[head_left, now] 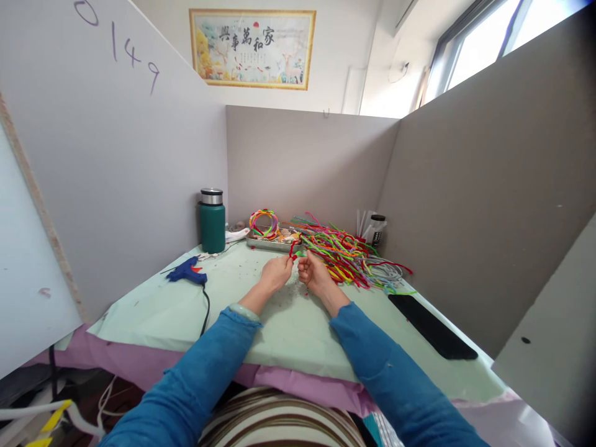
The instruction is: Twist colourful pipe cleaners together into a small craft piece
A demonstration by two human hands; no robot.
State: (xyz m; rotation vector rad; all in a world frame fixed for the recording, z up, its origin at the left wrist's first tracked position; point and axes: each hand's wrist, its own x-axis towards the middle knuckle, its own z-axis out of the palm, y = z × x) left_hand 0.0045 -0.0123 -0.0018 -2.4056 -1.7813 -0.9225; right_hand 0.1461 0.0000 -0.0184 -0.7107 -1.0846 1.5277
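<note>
Over the middle of the table my left hand [277, 273] is closed on a red pipe cleaner [293, 248], whose end stands up above the fingers. My right hand [314, 273] is closed beside it, with a short green pipe cleaner [301, 254] running between the two hands at the fingertips. The fingers hide how the red and green pieces meet. Just beyond my right hand lies a loose heap of colourful pipe cleaners [344, 245]. A metal tray [267, 244] behind my hands bears a multicoloured ring of pipe cleaners [263, 214] and small pieces.
To the left lie a blue glue gun [187, 270] with a black cord and, farther back, a green bottle [212, 226]. A black flat slab [433, 326] rests at the right edge. A black-lidded container [376, 230] stands at the back right. Grey partitions [311, 161] enclose the table.
</note>
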